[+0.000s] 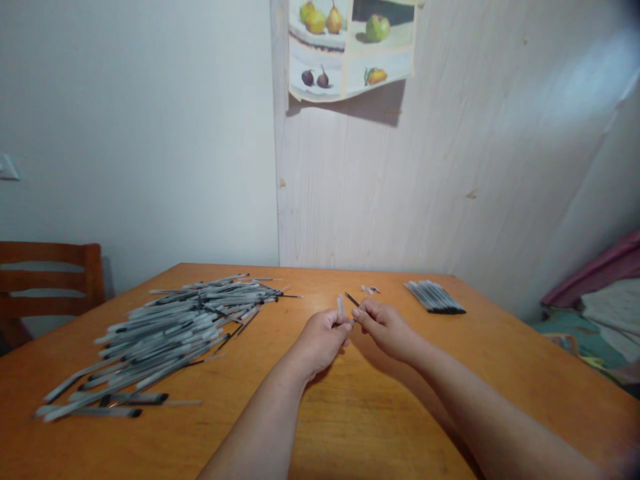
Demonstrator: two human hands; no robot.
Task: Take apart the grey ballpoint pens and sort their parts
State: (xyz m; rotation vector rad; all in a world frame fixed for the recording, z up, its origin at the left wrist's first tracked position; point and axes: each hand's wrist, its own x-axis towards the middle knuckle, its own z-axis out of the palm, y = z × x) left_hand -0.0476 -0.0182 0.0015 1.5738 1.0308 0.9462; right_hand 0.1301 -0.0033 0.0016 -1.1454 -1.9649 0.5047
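My left hand (323, 338) and my right hand (384, 327) meet over the middle of the wooden table (360, 427). The left hand pinches a clear pen barrel (341, 305) that points up and away. A thin dark ink refill (351, 299) sticks out from the fingers of the right hand, its end close to the barrel. A big loose pile of pen parts (170, 330) lies to the left of my hands. At the far right of the table lies a neat row of black-tipped pens (434, 297).
A few small pale bits (371, 289) lie on the table beyond my hands. A wooden chair (50, 280) stands at the left. The wall is close behind the table, with a fruit picture (350, 47) on it. Bedding (600, 307) lies at the right.
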